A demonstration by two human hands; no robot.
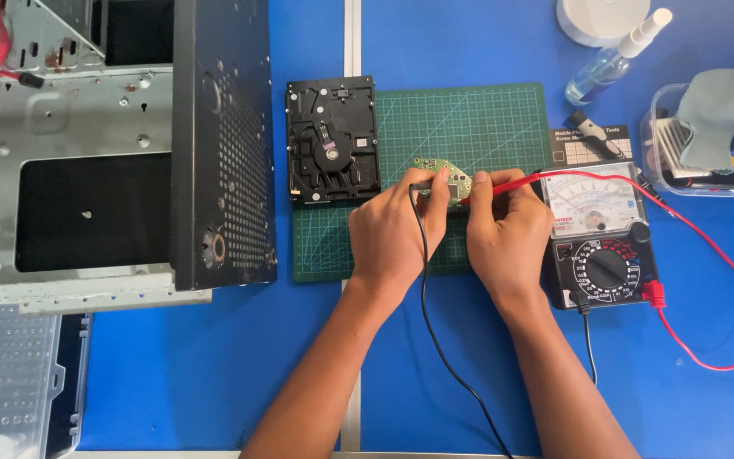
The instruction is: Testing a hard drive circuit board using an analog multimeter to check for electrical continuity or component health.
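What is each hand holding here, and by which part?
Left hand grips the black probe near its tip; right hand grips the red probe along its shaft, both over the green circuit board.

Green circuit board (442, 172) flat on mat (486, 119)

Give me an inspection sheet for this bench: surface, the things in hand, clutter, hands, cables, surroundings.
Surface: blue table with a green cutting mat.
Things in hand: small green circuit board on the mat; black probe and red probe meet over it.
Clutter: black hard drive, spray bottle, clear box holding a grey cloth.
Hands: left hand has a grip on the black probe; right hand on the red.
Cables: black lead and red lead run to the analog multimeter.
Surroundings: open computer case at left.
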